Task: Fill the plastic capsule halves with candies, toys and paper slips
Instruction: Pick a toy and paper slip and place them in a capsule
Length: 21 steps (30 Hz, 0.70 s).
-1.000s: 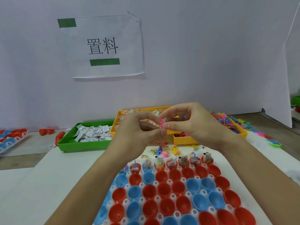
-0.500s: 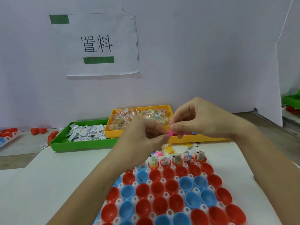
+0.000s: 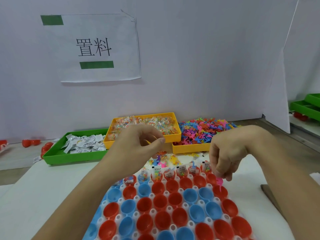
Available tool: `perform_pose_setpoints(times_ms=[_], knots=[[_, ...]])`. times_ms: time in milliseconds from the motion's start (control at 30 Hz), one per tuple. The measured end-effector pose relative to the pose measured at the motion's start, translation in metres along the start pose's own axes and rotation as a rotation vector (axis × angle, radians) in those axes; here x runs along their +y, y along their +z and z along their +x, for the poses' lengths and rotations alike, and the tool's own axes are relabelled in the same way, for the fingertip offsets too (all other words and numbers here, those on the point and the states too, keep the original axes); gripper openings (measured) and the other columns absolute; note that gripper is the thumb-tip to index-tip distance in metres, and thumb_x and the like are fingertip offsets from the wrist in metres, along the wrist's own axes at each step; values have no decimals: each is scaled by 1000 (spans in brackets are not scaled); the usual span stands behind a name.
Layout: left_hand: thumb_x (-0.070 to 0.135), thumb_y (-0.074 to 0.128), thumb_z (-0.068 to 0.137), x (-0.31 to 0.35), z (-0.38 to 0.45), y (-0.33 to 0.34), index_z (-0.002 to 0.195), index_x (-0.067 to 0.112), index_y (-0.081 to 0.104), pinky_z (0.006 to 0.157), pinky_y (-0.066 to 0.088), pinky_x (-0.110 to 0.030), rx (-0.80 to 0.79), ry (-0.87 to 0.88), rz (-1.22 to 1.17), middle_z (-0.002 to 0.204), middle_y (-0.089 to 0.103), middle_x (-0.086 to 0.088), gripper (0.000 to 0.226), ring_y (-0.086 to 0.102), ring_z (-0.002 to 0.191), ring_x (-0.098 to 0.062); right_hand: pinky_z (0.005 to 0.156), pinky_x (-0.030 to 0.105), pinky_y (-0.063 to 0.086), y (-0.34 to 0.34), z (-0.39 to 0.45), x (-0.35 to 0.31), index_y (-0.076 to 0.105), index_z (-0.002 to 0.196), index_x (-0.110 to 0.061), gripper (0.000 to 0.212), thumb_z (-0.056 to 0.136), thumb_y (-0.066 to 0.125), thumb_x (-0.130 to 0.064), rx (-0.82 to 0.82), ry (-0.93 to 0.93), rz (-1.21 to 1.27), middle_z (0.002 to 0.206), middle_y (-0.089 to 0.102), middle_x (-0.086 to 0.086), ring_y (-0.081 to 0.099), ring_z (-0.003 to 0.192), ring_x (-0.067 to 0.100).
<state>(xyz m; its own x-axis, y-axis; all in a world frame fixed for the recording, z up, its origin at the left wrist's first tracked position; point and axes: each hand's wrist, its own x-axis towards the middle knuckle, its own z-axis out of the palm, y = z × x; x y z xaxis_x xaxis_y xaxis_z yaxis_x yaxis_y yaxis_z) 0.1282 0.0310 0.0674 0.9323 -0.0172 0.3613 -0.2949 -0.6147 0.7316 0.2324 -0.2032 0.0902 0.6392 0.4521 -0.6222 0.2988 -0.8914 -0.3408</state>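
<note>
Head camera looked down on my right hand (image 3: pixel 225 158), wrist bent, fingertips pinching a pink toy (image 3: pixel 219 182) just over a red capsule half (image 3: pixel 220 191) at the tray's right edge. It could have gone wrong there — the toy's long leg might catch the rim and tip out onto the white mat (image 3: pixel 43 187). My left hand (image 3: pixel 138 144) hung raised to the left, fingers curled round a thin yellow piece (image 3: pixel 150 142) — probably another toy — just before the candy bin (image 3: pixel 173 136).
</note>
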Motion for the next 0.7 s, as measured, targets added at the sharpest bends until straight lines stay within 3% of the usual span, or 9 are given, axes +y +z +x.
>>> perform_pose_setpoints(times_ms=[200, 367, 467, 600, 700], knots=[[20, 66, 91, -2, 0, -2, 79, 27, 71, 59, 55, -30, 10, 9, -6, 71, 72, 1, 15, 70, 62, -16, 64, 18, 56, 2, 8, -3, 76, 80, -14, 11, 86, 75, -6, -43, 7, 7, 81, 78, 2, 76, 75, 12], [19, 67, 91, -1, 0, -4, 79, 27, 71, 67, 57, -49, 17, 4, -14, 69, 71, 0, 15, 69, 63, -22, 66, 19, 57, -1, 7, 1, 76, 84, -15, 4, 84, 79, -13, 6, 25, 26, 81, 78, 1, 76, 76, 12], [18, 67, 91, 0, 0, -6, 78, 24, 71, 69, 56, -52, 29, 7, -7, 69, 71, -1, 15, 69, 62, -23, 61, 17, 55, -3, 9, 10, 76, 86, -16, 6, 90, 73, -19, 157, 13, 61, 77, 78, -1, 75, 73, 10], [19, 66, 91, 0, 0, -6, 79, 26, 71, 70, 57, -51, 43, 14, 10, 70, 71, 2, 14, 68, 61, -20, 62, 18, 45, -2, 31, 23, 72, 76, -28, 23, 97, 62, -28, 566, -138, -64, 71, 69, -15, 66, 71, 3], [17, 67, 90, -2, 1, -5, 78, 25, 72, 69, 57, -51, 50, 10, 8, 67, 70, 3, 15, 68, 60, -19, 68, 23, 44, 6, 51, 29, 77, 83, -29, 33, 102, 52, -37, 574, -175, -79, 89, 72, -14, 61, 77, 1]])
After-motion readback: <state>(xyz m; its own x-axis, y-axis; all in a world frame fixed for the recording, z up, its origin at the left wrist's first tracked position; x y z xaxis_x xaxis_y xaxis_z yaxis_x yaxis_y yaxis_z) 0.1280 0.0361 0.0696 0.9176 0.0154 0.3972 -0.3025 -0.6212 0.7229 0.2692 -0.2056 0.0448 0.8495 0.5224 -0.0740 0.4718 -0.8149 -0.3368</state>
